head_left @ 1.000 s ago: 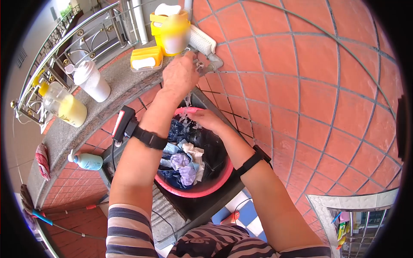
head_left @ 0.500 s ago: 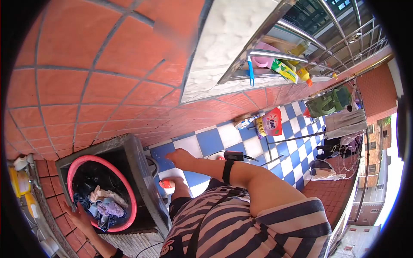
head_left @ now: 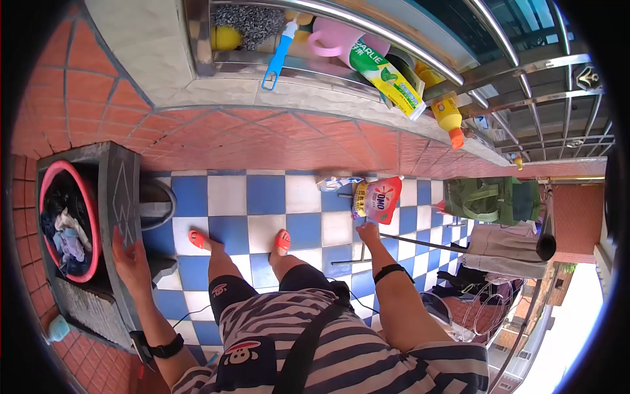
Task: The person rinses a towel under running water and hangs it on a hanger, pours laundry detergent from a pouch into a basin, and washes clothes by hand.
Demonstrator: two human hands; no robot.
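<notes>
My left hand (head_left: 133, 266) is open with its fingers apart, in front of the dark stone side of the wash stand (head_left: 121, 190). Beside it, a basin with a pink rim (head_left: 96, 226) sits in the stand, holding dark water and wet clothes (head_left: 67, 238). My right hand (head_left: 369, 232) reaches out over the tiled floor, right at the lower edge of a red and yellow OMO detergent bag (head_left: 379, 200). Its fingers are small and partly hidden here, so I cannot tell whether they grip the bag.
Over the red-tiled wall, a barred window ledge holds a pink mug (head_left: 341, 41), a toothpaste box (head_left: 387, 77), a blue-handled brush (head_left: 279, 58) and a yellow bottle (head_left: 448, 117). Clothes (head_left: 505, 249) hang at the right by a metal pole (head_left: 420, 243). A grey hose (head_left: 172, 203) curves beside the stand.
The view has swung to the right, away from the basin. My right arm has stretched out to the detergent bag; my left hand has moved from the basin's rim to the stand's side.
</notes>
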